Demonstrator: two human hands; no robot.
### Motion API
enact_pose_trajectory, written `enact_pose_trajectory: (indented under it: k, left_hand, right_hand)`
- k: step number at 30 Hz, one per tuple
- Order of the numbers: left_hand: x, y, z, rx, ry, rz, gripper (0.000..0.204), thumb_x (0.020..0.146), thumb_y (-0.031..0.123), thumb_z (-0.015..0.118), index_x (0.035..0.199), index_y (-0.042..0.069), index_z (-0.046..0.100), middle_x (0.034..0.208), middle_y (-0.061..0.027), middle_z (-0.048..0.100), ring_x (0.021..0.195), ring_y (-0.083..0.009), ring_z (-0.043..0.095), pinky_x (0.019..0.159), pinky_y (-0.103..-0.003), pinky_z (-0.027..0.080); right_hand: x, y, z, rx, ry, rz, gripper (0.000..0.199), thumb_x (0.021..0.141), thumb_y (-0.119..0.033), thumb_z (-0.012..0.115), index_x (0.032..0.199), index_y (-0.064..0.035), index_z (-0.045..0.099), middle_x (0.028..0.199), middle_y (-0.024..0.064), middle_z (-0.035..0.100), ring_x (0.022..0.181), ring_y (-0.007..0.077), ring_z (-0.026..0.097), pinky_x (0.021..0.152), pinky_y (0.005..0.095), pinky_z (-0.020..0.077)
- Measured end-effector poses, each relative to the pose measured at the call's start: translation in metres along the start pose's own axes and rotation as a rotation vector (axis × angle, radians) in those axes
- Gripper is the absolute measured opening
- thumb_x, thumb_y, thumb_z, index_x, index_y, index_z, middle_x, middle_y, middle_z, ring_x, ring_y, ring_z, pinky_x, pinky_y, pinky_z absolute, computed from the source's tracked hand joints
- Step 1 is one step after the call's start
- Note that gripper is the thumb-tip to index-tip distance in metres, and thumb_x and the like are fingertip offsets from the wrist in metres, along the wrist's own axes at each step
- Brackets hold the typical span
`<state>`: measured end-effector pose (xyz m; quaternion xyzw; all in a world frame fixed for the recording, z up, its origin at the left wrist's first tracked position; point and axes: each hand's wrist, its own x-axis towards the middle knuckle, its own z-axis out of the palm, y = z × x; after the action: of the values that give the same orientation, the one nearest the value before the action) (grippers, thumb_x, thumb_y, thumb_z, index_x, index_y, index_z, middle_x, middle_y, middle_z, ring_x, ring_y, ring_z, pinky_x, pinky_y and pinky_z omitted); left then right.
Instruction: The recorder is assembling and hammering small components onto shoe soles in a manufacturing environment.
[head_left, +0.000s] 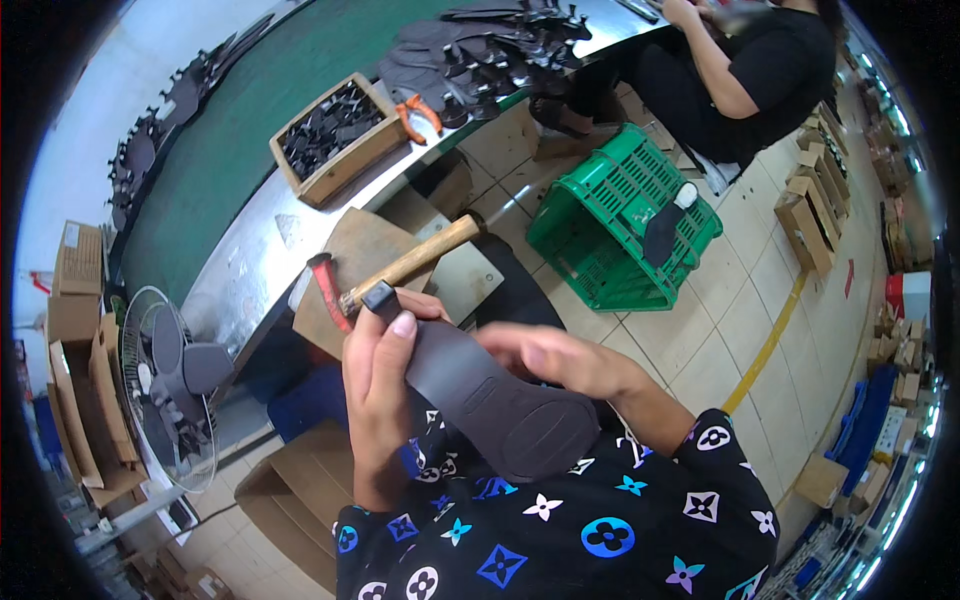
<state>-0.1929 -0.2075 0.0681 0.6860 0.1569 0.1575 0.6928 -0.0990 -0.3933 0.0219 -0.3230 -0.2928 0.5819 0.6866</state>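
Observation:
My left hand [378,350] grips the narrow end of a dark grey shoe sole [500,410], its thumb pressed against a small black heel [381,297] there. The wide forefoot of the sole tilts down toward my lap, with a slot and curved lines on its face. Beside the sole's far edge, my right hand [565,362] has its fingers stretched out and slightly blurred; whether they touch the sole is unclear. Just beyond my left hand, a hammer [415,262] with a wooden handle and red head lies on a brown board.
On the green-topped bench, a wooden box [340,140] holds small black heels; orange-handled pliers [418,118] and piled soles [480,60] lie nearby. A green crate [625,220] stands on the floor to the right, near a seated co-worker [740,80]. A fan [170,390] is at left.

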Motion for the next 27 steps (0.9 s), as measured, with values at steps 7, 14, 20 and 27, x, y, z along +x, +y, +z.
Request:
enact_pose_trajectory:
  k: [7, 14, 20, 27]
  left_hand:
    - [0.062, -0.017, 0.046, 0.464, -0.254, 0.446, 0.053, 0.095, 0.024, 0.057, 0.139, -0.004, 0.044, 0.140, -0.0231, 0.048, 0.131, -0.0347, 0.046, 0.111, -0.040, 0.033]
    - [0.061, -0.028, 0.044, 0.434, -0.324, 0.351, 0.064, 0.096, 0.030, 0.056, 0.148, -0.003, 0.037, 0.158, -0.0222, 0.029, 0.146, -0.0358, 0.031, 0.117, -0.041, 0.026]
    - [0.038, -0.068, 0.004, 0.405, -0.058, 0.062, 0.053, 0.097, 0.024, 0.058, 0.140, -0.005, 0.048, 0.152, -0.0230, 0.041, 0.139, -0.0326, 0.043, 0.114, -0.038, 0.032]
    - [0.022, -0.061, -0.020, 0.524, 0.082, 0.136, 0.040, 0.098, 0.016, 0.055, 0.133, -0.004, 0.056, 0.146, -0.0176, 0.050, 0.129, -0.0253, 0.053, 0.105, -0.035, 0.043]
  right_hand:
    - [-0.081, -0.026, -0.004, -0.292, 0.515, -0.143, 0.057, 0.088, -0.013, 0.072, 0.135, 0.0068, 0.049, 0.126, 0.0108, 0.061, 0.113, 0.0172, 0.058, 0.098, 0.0306, 0.0462]
    - [-0.118, -0.015, -0.178, -0.236, 1.324, -0.516, 0.046, 0.098, -0.025, 0.063, 0.132, 0.0029, 0.050, 0.118, 0.0114, 0.065, 0.104, 0.0172, 0.063, 0.091, 0.0303, 0.0504]
    - [-0.055, -0.036, -0.272, -1.129, 1.537, -0.257, 0.047, 0.096, -0.034, 0.063, 0.123, 0.0042, 0.058, 0.118, 0.0234, 0.065, 0.106, 0.0329, 0.065, 0.092, 0.0394, 0.0498]
    - [0.098, -0.169, -0.345, -1.417, 1.226, -0.338, 0.038, 0.087, -0.034, 0.070, 0.097, 0.0024, 0.065, 0.085, 0.0216, 0.069, 0.080, 0.0371, 0.068, 0.075, 0.0442, 0.0529]
